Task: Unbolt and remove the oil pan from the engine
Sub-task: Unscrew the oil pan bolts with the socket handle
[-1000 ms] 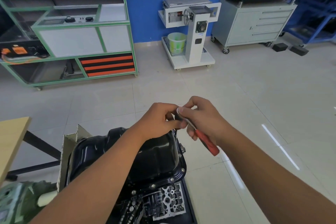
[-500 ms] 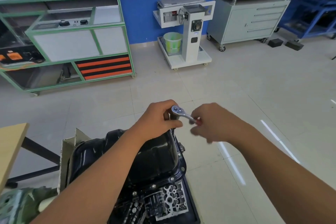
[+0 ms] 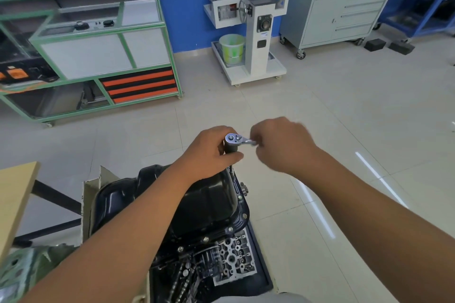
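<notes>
Right, the left hand (image 3: pixel 209 152) grasps the socket extension under the ratchet (image 3: pixel 234 139); the right hand (image 3: pixel 283 145) clenches its handle. The black oil pan (image 3: pixel 206 202) sits on the engine (image 3: pixel 231 256), near-edge bolts showing — unbolting seems barely underway.

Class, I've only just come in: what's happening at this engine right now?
A person is working a ratchet at the far edge of the black oil pan, which sits on the engine. The left hand grips the extension bar just under the ratchet head, steadying it upright. The right hand holds the handle; it is blurred. Bolts along the pan's near flange remain in place.
</notes>
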Demonstrator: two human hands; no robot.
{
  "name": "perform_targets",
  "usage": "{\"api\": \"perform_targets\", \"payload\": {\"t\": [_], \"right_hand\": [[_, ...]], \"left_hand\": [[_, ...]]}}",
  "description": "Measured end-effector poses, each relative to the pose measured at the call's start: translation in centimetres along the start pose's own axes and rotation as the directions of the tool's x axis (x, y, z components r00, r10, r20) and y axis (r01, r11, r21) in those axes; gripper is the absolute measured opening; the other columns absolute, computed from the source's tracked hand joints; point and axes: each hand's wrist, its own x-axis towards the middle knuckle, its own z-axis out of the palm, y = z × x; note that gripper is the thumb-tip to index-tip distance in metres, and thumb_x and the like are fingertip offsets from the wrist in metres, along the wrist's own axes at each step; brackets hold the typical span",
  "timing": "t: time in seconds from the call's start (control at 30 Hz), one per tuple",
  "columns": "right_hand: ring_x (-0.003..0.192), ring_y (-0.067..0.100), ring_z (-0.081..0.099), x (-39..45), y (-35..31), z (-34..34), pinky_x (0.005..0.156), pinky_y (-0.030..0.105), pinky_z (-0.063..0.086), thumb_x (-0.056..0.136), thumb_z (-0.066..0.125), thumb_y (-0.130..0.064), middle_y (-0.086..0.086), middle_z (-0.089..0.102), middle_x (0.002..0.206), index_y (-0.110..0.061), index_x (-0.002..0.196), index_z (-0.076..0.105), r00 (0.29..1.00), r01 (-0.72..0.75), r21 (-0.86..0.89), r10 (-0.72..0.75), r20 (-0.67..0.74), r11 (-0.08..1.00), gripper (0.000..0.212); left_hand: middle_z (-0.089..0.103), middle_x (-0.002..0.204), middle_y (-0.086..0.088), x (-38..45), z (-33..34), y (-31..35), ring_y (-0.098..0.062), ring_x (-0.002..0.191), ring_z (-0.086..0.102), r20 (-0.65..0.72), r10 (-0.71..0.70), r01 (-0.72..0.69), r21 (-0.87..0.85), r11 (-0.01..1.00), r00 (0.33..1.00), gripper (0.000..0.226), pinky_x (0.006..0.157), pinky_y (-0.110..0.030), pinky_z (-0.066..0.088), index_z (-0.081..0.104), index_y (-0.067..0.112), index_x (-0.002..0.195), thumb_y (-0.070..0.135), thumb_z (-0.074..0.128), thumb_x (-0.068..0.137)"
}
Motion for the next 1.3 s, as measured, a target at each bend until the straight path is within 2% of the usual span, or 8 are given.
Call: {"api": "perform_targets", "payload": {"t": [0.23, 0.4, 0.53, 0.73, 0.9, 1.07, 1.2, 1.3], "right_hand": [[0.064, 0.016, 0.059, -1.0, -1.1, 0.1, 0.055, 0.027, 0.043, 0.075, 0.073, -0.027, 0.000, 0.063, 0.084, -0.020, 0.087, 0.060, 0.949, 0.021, 0.266, -0.104, 0.299, 0.964, 0.019], [0.075, 0.027, 0.056, 0.5, 0.8, -0.7, 0.068, 0.032, 0.042, 0.087, 0.058, -0.016, 0.001, 0.055, 0.081, -0.023, 0.099, 0.061, 0.996, -0.034, -0.130, 0.022, -0.090, 0.991, 0.014], [0.061, 0.018, 0.069, -0.8, 0.3, -0.6, 0.054, 0.032, 0.056, 0.075, 0.080, -0.027, 0.006, 0.073, 0.076, -0.023, 0.086, 0.067, 0.889, -0.030, 0.391, -0.154, 0.430, 0.920, 0.017], [0.084, 0.028, 0.060, 1.1, 0.9, -0.1, 0.072, 0.033, 0.041, 0.087, 0.059, -0.016, 0.005, 0.065, 0.098, -0.024, 0.105, 0.063, 0.993, 0.000, -0.138, -0.017, -0.116, 0.990, 0.020], [0.070, 0.016, 0.067, 0.0, -0.2, -0.3, 0.058, 0.027, 0.050, 0.073, 0.081, -0.030, 0.001, 0.072, 0.082, -0.023, 0.087, 0.067, 0.909, 0.014, 0.397, -0.177, 0.378, 0.918, 0.021], [0.078, 0.027, 0.058, 1.2, 0.1, -0.1, 0.068, 0.032, 0.041, 0.087, 0.060, -0.015, 0.003, 0.061, 0.090, -0.021, 0.099, 0.064, 0.995, 0.031, -0.087, -0.039, -0.093, 0.996, 0.014], [0.068, 0.019, 0.064, 0.5, -0.3, -0.6, 0.056, 0.028, 0.048, 0.075, 0.078, -0.029, 0.002, 0.068, 0.079, -0.014, 0.086, 0.066, 0.917, 0.092, 0.303, -0.199, 0.345, 0.949, 0.022], [0.082, 0.022, 0.065, 1.5, 0.4, -1.4, 0.068, 0.032, 0.051, 0.081, 0.069, -0.017, 0.000, 0.067, 0.092, -0.025, 0.092, 0.066, 0.987, 0.050, 0.113, -0.067, 0.149, 0.992, 0.014]], "left_hand": [[0.063, 0.077, 0.009, -0.2, 0.0, 0.2, -0.019, 0.071, 0.060, -0.036, -0.006, 0.007, 0.019, 1.000, 0.999, 0.021, 0.066, -0.038, 0.052, 0.062, 0.033, 0.086, 0.045, 0.077, 0.076], [0.070, 0.087, 0.006, -0.1, -0.2, 0.1, -0.029, 0.077, 0.066, 0.026, -0.072, 0.072, -0.007, 0.997, 0.997, 0.016, 0.077, -0.053, 0.057, 0.064, 0.037, 0.096, 0.032, 0.077, 0.087], [0.065, 0.081, 0.015, 0.0, -0.2, 0.1, -0.013, 0.068, 0.060, -0.024, -0.047, 0.048, 0.018, 0.999, 0.999, 0.020, 0.065, -0.035, 0.053, 0.060, 0.040, 0.090, 0.035, 0.078, 0.082], [0.070, 0.088, 0.011, 0.1, -0.1, 0.0, -0.020, 0.072, 0.066, -0.006, -0.082, 0.082, 0.004, 0.997, 0.997, 0.021, 0.071, -0.044, 0.058, 0.061, 0.043, 0.095, 0.037, 0.078, 0.083], [0.064, 0.080, 0.016, 0.1, 0.2, -0.2, -0.012, 0.061, 0.054, -0.041, -0.044, 0.046, 0.026, 0.999, 0.998, 0.027, 0.058, -0.031, 0.046, 0.057, 0.042, 0.092, 0.033, 0.081, 0.083], [0.071, 0.091, 0.010, 0.0, -0.1, 0.2, -0.023, 0.075, 0.068, -0.005, -0.062, 0.062, -0.018, 0.998, 0.998, 0.024, 0.075, -0.053, 0.059, 0.061, 0.043, 0.098, 0.041, 0.078, 0.080], [0.069, 0.089, 0.007, 0.2, 0.1, -0.2, -0.027, 0.077, 0.068, -0.033, -0.039, 0.037, -0.047, 0.998, 0.999, 0.026, 0.073, -0.055, 0.058, 0.062, 0.038, 0.098, 0.035, 0.080, 0.079], [0.069, 0.086, 0.012, 0.3, 0.0, -0.2, -0.017, 0.069, 0.064, -0.030, -0.055, 0.054, -0.036, 0.998, 0.998, 0.023, 0.067, -0.041, 0.058, 0.063, 0.046, 0.096, 0.046, 0.077, 0.077]]}}
